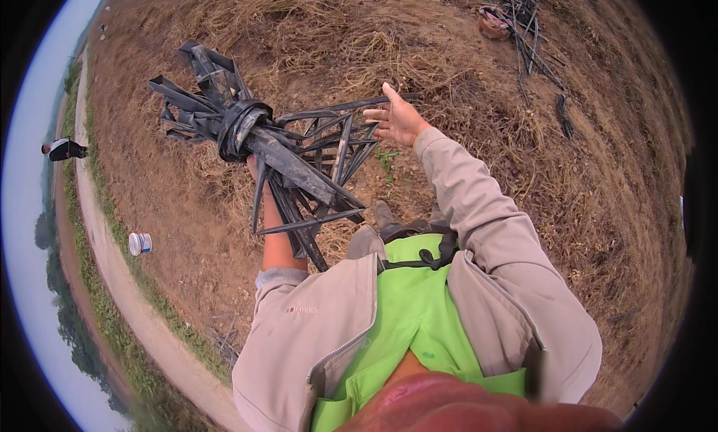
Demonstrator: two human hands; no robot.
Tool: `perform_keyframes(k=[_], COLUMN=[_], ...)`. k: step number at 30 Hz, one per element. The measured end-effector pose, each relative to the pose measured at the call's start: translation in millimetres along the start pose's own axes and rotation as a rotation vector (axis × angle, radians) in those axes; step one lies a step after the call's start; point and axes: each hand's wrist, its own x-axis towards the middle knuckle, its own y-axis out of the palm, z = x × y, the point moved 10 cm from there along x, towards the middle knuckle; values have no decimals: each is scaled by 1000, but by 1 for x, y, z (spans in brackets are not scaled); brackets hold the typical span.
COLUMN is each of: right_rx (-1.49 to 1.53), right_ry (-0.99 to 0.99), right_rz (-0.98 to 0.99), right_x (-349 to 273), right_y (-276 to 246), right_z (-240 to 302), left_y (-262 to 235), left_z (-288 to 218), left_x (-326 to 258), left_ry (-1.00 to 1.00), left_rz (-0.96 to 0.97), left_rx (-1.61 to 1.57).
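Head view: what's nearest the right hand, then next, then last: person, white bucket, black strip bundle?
1. Black strip bundle: just left of the right hand.
2. White bucket: on the ground, left.
3. Person: far left, by the path.

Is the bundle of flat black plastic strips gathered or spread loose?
Gathered at its middle: a black plastic band wraps around the bundle there, though strip ends splay out on both sides.
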Motion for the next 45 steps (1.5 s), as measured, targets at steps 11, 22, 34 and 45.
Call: perform_keyframes(k=[11, 22, 34, 45], right_rx=[-522, -75, -860, -1416], right_ry=[-306, 87, -661, -456], right_rz=[-16, 10, 410, 397], right_x=[-50, -5, -109, -113], right_y=[46, 29, 104, 82], right_z=[115, 29, 121, 75], left_y=[38, 66, 109, 83], left_z=[13, 30, 56, 62], left_x=[-14, -13, -3, 7], left_ry=[3, -175, -344, -385], left_rz=[-64, 413, -86, -173], left_rx=[-49, -163, 67, 100])
